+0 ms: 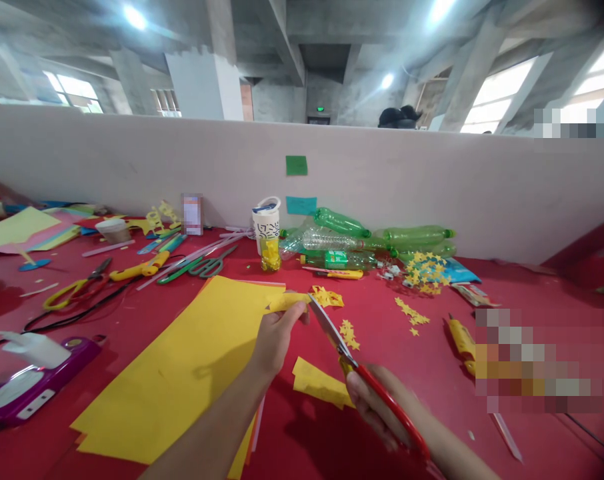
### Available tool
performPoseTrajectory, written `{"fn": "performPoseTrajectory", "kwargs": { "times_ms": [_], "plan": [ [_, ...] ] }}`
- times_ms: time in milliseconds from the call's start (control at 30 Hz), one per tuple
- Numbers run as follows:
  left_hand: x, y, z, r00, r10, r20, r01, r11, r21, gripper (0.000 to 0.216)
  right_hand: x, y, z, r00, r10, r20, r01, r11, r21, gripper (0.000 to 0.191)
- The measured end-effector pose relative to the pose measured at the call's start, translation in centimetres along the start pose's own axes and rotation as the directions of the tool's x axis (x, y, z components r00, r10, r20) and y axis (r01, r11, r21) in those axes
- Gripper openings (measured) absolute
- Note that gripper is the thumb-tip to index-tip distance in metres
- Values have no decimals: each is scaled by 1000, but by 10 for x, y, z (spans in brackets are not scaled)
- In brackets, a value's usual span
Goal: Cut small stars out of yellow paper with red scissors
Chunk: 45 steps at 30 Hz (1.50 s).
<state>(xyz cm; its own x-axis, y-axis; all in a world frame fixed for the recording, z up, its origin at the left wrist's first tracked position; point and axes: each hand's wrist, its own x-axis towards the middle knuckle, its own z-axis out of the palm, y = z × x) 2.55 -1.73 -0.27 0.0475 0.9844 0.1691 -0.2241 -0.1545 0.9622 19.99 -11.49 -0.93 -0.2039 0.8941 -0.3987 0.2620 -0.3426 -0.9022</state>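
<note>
My left hand pinches a small strip of yellow paper above the large yellow sheets. In my right hand are red-handled scissors, their blades reaching up and left to the strip's right end. Whether the blades touch the paper is hard to tell. Below them lies another yellow paper piece. Cut yellow stars sit just right of the blades, and yellow scraps lie behind the tips. More stars are spread further right.
Green plastic bottles lie along the white partition, beside a white cup. A purple power strip is at left, near yellow-handled scissors and a yellow glue gun. Another glue gun rests at right. A utility knife lies before the bottles.
</note>
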Motion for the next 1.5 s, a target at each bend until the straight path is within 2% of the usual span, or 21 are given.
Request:
{"fn": "performPoseTrajectory", "kwargs": {
  "times_ms": [200, 500, 700, 933, 1500],
  "plan": [
    [3, 0, -2, 999, 35, 27, -36, 999, 22, 27, 2, 5, -1, 1000, 5, 6, -5, 1000, 19, 45],
    [3, -2, -2, 989, -40, 143, 54, 995, -89, 23, -1, -4, 2, 1000, -24, -13, 24, 1000, -21, 50],
    [5, 4, 0, 993, -23, 117, 47, 976, -211, 12, 1, 0, 1, 1000, 11, 3, -11, 1000, 0, 48],
    [4, 4, 2, 996, -43, 83, 59, 978, -202, 11, 1, 5, -4, 998, -29, 60, 31, 999, -33, 48],
    [1, -1, 4, 1000, 7, 7, -6, 994, -111, 16, -3, -1, -4, 1000, -18, 23, 19, 999, -48, 48]
  ]
}}
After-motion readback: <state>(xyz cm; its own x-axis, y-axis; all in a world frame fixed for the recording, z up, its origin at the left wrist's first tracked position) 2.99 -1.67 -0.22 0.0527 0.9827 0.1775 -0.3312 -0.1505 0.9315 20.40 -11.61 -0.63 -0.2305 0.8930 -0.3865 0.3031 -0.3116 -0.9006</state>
